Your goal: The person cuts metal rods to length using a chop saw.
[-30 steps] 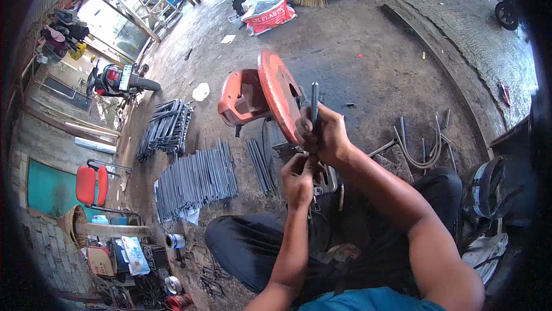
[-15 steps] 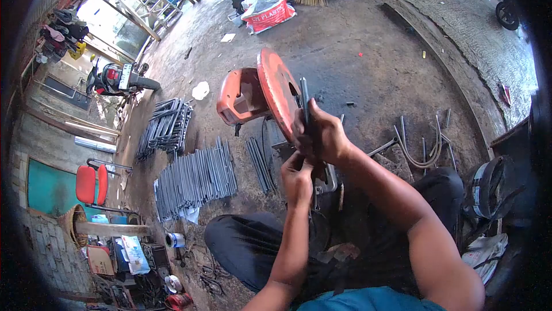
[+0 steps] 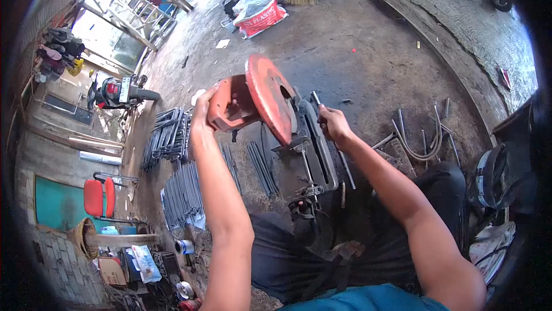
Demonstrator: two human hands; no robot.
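An orange cut-off saw (image 3: 227, 95) with a round blade guard (image 3: 267, 92) stands before me on a dark metal base (image 3: 313, 153). My left hand (image 3: 204, 114) is closed around the saw's handle, its fingertips showing through the opening. To the right of the base, my right hand (image 3: 333, 124) grips a long thin metal rod (image 3: 347, 170). The rod sticks out above the fist and slants down alongside the base. A clamp with a screw (image 3: 307, 176) sits on the near part of the base. The blade itself is mostly hidden by the guard.
Straight rods (image 3: 183, 196) lie in a pile on the left, partly behind my left arm. Beyond them are bent metal frames (image 3: 167, 135). Several curved tubes (image 3: 422, 149) stand at the right. A red-and-white plastic sack (image 3: 261, 17) and a motorbike (image 3: 118, 89) are farther off.
My left hand has left the rod area and moved up left onto the saw's handle. My right hand has shifted slightly right and down, now holding the rod beside the base.
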